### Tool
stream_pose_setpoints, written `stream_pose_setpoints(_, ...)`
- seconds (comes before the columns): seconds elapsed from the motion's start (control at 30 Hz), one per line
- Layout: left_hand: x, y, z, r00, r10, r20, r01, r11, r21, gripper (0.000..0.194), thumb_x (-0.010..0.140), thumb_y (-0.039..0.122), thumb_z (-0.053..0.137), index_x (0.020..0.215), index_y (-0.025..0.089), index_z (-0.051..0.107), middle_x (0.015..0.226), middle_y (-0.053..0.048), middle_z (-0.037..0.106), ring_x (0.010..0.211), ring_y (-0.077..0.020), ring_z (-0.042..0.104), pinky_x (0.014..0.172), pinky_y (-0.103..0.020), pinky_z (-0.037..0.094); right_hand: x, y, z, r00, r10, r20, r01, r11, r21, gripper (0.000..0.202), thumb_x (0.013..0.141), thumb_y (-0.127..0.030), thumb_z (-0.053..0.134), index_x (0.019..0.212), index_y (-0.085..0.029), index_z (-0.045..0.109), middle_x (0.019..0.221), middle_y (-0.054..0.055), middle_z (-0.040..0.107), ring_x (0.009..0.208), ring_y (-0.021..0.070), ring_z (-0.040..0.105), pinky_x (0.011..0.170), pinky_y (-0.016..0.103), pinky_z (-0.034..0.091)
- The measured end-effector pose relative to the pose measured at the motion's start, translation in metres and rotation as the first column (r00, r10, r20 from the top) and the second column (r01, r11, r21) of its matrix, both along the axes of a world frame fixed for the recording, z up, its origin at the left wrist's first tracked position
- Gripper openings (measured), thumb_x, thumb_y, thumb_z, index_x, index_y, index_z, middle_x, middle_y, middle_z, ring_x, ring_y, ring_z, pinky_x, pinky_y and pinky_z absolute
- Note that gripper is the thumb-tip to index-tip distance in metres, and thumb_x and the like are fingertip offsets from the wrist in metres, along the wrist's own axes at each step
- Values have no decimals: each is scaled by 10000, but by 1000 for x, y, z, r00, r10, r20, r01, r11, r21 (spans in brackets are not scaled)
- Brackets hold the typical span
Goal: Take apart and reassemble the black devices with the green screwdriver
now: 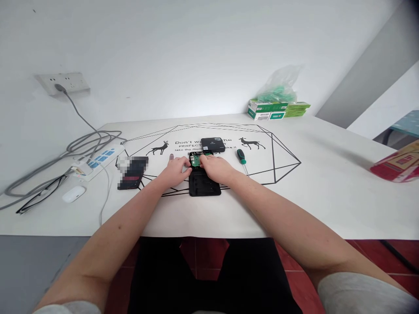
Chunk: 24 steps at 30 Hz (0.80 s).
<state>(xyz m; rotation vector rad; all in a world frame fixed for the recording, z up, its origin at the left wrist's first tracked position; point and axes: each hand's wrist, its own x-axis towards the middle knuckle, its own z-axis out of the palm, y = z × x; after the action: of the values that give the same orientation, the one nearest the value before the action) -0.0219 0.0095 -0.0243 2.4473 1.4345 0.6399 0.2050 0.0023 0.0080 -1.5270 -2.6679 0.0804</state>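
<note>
An opened black device shows a green circuit board [195,161] at its upper part, with a black casing piece [204,185] lying just in front of it. My left hand [177,169] is at the board's left edge, thumb and fingers closed on it. Over the right side of the board, my right hand [216,168] has its fingers bent together against the surface; what they hold, if anything, is hidden. Behind the board lies a flat black cover [212,144]. A green and black screwdriver [241,157] rests to the right of my right hand.
On the left are a dark pixelated object [133,173], a power strip [104,159], coiled cables, glasses [42,194] and a white mouse [73,194]. Green-white boxes [267,110] with a plastic bag [280,87] stand at the back right. A red package [397,164] is far right.
</note>
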Motion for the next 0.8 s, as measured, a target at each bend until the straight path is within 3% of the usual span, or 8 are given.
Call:
stream_pose_setpoints(0.3, 1, -2, 5, 999, -45, -18, 45, 999, -6, 103, 1002, 326, 582, 935, 261, 626, 1081, -48, 770, 1232, -319, 689, 1329, -665, 306, 1, 4, -4, 1000, -2, -22, 3, 999, 42, 254, 1174, -256, 370, 1247, -183, 602, 1258, 179, 789, 1202, 309, 713, 920, 384, 517)
stream_pose_setpoints(0.57, 0, -3, 5, 998, -62, 3, 62, 998, -21, 92, 979, 356, 624, 953, 268, 632, 1223, -56, 794, 1345, -324, 657, 1337, -656, 284, 5, 5, -4, 990, -133, -43, 136, 988, 68, 379, 1139, -484, 555, 1337, -171, 633, 1468, 212, 691, 1363, 363, 658, 1003, 417, 568)
stream_pose_setpoints(0.67, -1, -3, 6, 998, -64, 0, 64, 998, -27, 101, 969, 369, 627, 956, 269, 632, 1226, -58, 795, 1320, -324, 666, 1327, -650, 307, 7, 7, -1, 974, -219, -53, 220, 975, 14, 482, 1108, -580, 583, 1339, -161, 642, 1387, 221, 708, 1296, 374, 703, 974, 420, 587)
stream_pose_setpoints(0.8, -1, -4, 7, 998, -65, -20, 64, 998, -25, 113, 970, 384, 623, 966, 271, 632, 1204, -52, 798, 1312, -326, 672, 1361, -684, 217, 9, 10, 2, 971, -227, -78, 222, 973, -68, 493, 1098, -563, 617, 1331, -130, 650, 1333, 220, 707, 1191, 351, 756, 970, 399, 582)
